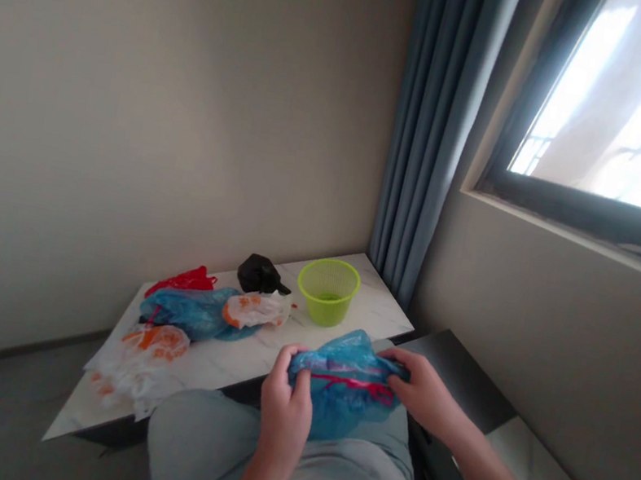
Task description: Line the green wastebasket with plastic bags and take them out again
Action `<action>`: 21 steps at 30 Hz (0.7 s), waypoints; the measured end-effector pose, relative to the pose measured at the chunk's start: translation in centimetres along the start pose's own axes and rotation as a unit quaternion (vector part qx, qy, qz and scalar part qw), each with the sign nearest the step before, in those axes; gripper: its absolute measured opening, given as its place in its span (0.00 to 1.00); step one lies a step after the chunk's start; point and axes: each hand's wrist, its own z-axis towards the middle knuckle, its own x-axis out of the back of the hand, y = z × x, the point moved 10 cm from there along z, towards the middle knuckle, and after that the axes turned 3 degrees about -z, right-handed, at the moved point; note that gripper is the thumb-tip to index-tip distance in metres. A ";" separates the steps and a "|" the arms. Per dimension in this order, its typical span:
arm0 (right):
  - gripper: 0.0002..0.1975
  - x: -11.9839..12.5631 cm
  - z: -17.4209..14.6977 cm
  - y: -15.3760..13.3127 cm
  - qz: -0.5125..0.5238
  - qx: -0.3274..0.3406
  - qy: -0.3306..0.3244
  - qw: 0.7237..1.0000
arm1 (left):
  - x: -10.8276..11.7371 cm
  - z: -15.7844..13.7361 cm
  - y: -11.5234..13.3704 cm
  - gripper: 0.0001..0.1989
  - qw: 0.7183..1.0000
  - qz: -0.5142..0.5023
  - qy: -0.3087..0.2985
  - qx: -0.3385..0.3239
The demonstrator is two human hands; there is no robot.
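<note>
A blue translucent plastic bag with a pink-red drawstring is stretched between my two hands above my lap. My left hand pinches its left end, thumb in front and fingers behind. On the other side, my right hand grips the right end between thumb and fingers. The lower part of the bag hangs loose over my legs. Beyond it on the white marbled table lie another blue plastic bag, a white bag with orange print and more crumpled white-and-orange bags.
A lime-green mesh basket stands at the back of the table. Left of it are a knotted black bag and a red bag. A blue-grey curtain hangs in the corner beside the window. A dark cabinet top lies to the right.
</note>
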 end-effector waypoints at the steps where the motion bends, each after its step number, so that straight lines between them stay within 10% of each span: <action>1: 0.21 1.5 0.2 0.4 -0.033 -0.007 0.075 0.997 | 0.5 0.1 0.2 0.10 1.000 0.005 0.017 -0.016; 5: 0.18 5.8 0.2 1.9 -0.075 -0.018 0.248 0.966 | 2.4 0.5 1.1 0.15 0.993 0.039 0.072 -0.087; 8: 0.13 7.4 0.5 4.6 0.076 -0.077 0.273 0.956 | 3.3 1.3 -0.3 0.16 0.991 0.070 0.082 -0.076; 15: 0.18 7.0 0.4 9.3 0.429 -0.214 0.234 0.846 | 2.3 1.7 -10.2 0.09 0.986 -0.036 0.030 0.161; 21: 0.11 10.0 0.5 8.7 0.119 -0.106 0.261 0.952 | -0.7 0.0 -13.1 0.13 0.873 -0.384 0.062 0.295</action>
